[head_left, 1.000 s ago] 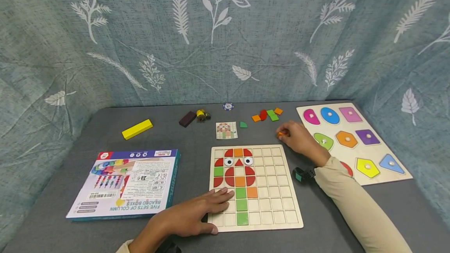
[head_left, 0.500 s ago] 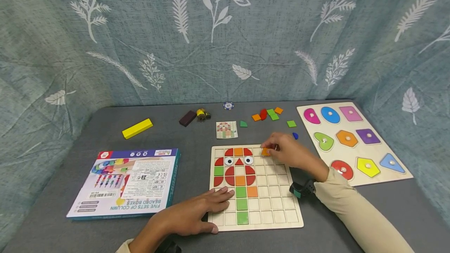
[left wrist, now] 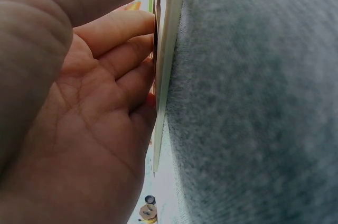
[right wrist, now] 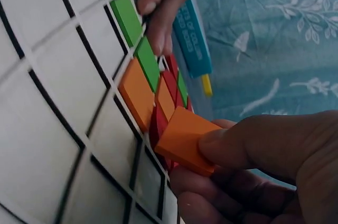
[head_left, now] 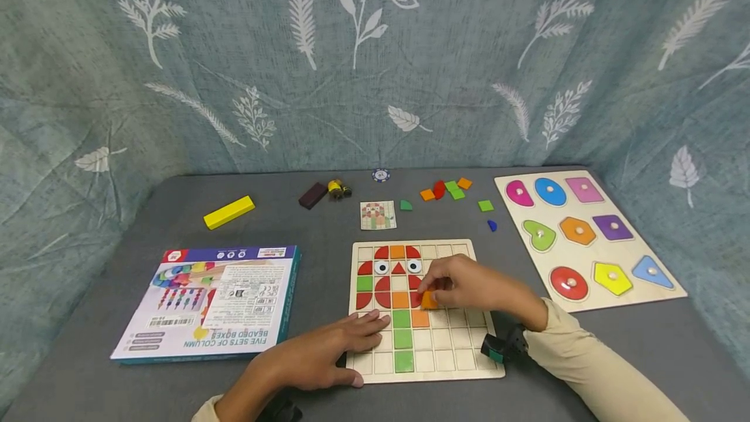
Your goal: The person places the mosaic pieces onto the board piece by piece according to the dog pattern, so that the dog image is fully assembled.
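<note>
A square orange tile (right wrist: 186,138) is pinched between the thumb and fingers of my right hand (head_left: 463,284), tilted just over the wooden grid board (head_left: 463,365). Beneath it on the board lie a flat orange tile (head_left: 420,319), a column of green tiles (head_left: 403,338) and red pieces (head_left: 382,292) forming a bird's head with two round eyes. My left hand (head_left: 316,353) rests on the board's front left corner, fingers extended on top. In the left wrist view its thumb lies along the board's edge (left wrist: 168,60).
Loose orange, red and green pieces (head_left: 457,193) and a small blue piece (head_left: 492,225) lie behind the board, near a picture card (head_left: 377,215). A shape puzzle (head_left: 615,249) is at right, a flat box (head_left: 234,298) at left. Further back are a yellow block (head_left: 229,213) and a dark block (head_left: 313,195).
My right hand has brought the orange tile from the table behind the board, leftward and nearer, over the middle of the grid. The left hand has stayed in place.
</note>
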The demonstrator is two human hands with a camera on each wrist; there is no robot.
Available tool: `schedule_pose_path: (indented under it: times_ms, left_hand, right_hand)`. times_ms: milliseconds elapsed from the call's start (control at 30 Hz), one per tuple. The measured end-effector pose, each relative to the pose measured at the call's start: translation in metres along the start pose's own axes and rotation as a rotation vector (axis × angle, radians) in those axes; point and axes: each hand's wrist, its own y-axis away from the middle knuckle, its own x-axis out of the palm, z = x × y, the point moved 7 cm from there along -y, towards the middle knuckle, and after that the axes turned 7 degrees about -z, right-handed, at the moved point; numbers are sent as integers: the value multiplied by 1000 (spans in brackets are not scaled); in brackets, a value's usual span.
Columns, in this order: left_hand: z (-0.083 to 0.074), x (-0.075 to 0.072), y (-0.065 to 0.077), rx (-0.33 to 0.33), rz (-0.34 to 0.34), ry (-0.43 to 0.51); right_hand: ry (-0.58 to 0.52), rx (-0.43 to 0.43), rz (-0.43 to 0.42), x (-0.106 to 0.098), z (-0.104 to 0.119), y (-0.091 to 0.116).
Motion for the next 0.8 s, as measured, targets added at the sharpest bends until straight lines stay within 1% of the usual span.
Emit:
schedule_pose_path:
  times_ms: [133,300,400,600,700,800]
  left_hand:
    - [-2,2,0,24,0,-7]
    - [-1,2,1,23,-1,3]
    - [0,1,1,12,-2,11]
    - [0,0,1,12,-6,13]
    - [0,0,1,18,-8,16]
    - [0,0,1,21,-8,16]
  right_hand:
    - [-40,26,41,12,4,4]
    - [-7,24,92,24,15,6]
    - [18,27,113,28,20,4]
    - [25,14,137,34,21,4]
    - [32,-10,139,36,23,6]
    - [60,-20,137,38,23,8]
